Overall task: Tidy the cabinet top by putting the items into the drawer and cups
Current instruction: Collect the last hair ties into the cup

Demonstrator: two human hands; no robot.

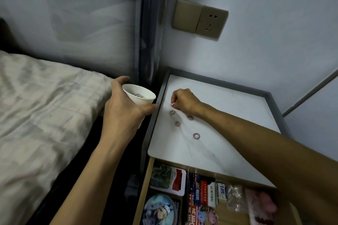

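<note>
my left hand (126, 109) wraps its fingers around a white paper cup (139, 97), held just off the left edge of the white desk (228, 115); something small lies inside. my right hand (184, 101) rests on the desk, fingers pinching a small pink ring (172, 104). four more rings (196, 135) lie just below those fingers. the open drawer (201, 197) sits nearer me, packed with cards and boxes.
</note>
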